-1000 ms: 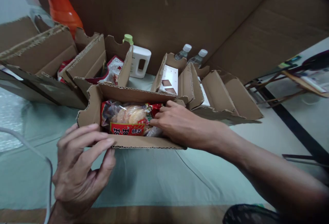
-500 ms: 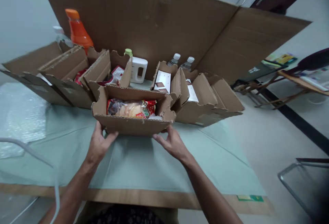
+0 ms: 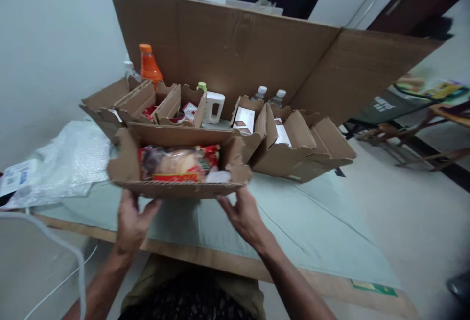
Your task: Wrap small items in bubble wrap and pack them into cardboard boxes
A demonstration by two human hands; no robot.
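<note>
Both my hands grip a small open cardboard box (image 3: 179, 191) by its lower front corners. My left hand (image 3: 132, 219) is under the left corner, thumb along the bottom edge; my right hand (image 3: 245, 216) has the right corner the same way. The fingers underneath are partly hidden. Inside the box lie clear and red plastic food packets (image 3: 179, 160), slightly blurred, and something whitish (image 3: 218, 177) at the right end. The box appears raised above the green tablecloth (image 3: 279, 212), in front of the other boxes.
Behind stand several open cardboard boxes (image 3: 293, 163), a bottle of orange drink (image 3: 150, 67), a white jug (image 3: 215, 107) and clear bottles (image 3: 278, 98). A large cardboard panel (image 3: 257, 48) rises at the back. Bubble wrap (image 3: 77, 156) lies left; a pale cable (image 3: 55, 241) hangs nearby.
The held box has come closer to me and looks larger, moving with both hands away from the row behind. The camera view has shifted too, showing more of the left side.
</note>
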